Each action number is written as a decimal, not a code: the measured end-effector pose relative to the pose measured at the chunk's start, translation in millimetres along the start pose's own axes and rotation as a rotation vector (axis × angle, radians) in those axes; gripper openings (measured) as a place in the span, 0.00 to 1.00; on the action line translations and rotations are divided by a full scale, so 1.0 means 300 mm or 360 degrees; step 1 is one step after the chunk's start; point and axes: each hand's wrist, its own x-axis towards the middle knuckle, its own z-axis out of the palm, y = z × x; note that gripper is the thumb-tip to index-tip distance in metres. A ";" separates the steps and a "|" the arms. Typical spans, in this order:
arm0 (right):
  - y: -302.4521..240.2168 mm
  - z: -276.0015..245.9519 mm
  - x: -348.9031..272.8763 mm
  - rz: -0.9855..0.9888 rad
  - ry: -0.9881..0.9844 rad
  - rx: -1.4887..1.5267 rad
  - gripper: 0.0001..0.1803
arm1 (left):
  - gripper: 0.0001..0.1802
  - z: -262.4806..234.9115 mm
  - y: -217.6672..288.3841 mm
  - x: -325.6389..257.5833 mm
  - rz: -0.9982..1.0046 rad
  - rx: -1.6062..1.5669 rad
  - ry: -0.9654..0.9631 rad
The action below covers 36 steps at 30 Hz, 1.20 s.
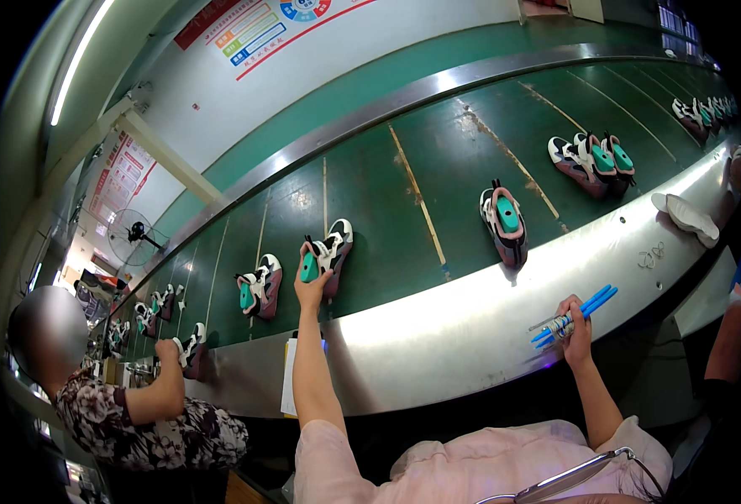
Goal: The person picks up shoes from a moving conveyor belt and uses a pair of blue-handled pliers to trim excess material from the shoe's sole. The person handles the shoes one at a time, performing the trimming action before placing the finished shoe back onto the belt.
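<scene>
My left hand (pixel 312 291) is closed round the heel end of a sneaker (pixel 333 249), white, black and mauve with a green insert in its opening. It rests on the green conveyor belt (pixel 370 202); a second shoe seems to sit against it, though the overlap makes this hard to tell. Over the metal edge, my right hand (pixel 578 333) grips several blue pens (pixel 599 300). A thin silvery piece lies among them, too small to make out. Farther right on the belt stands a single sneaker (pixel 503 223), also with a green insert.
Another pair of sneakers (pixel 260 287) stands left of my hand; more shoes (pixel 593 164) lie to the right. A co-worker (pixel 127 395) at left touches a shoe (pixel 192 346). The metal ledge (pixel 438 336) carries loose bands (pixel 652 254) and a white shoe-shaped piece (pixel 686 217).
</scene>
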 end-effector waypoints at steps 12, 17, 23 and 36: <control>0.051 0.051 -0.015 0.0194 -0.0064 0.0206 0.14 | 0.41 -0.012 0.435 -0.305 0.0011 0.0456 -0.0581; 0.045 0.054 -0.007 0.0230 -0.0027 0.0224 0.14 | 0.37 0.111 0.705 -0.691 0.0033 0.0095 -0.0412; 0.053 0.069 -0.005 0.0166 -0.0041 0.0233 0.15 | 0.46 0.167 0.779 -0.940 0.0091 0.0743 -0.0390; 0.070 0.082 -0.018 0.0232 -0.0062 0.0384 0.16 | 0.17 0.414 0.878 -0.278 0.0710 0.0577 -0.1672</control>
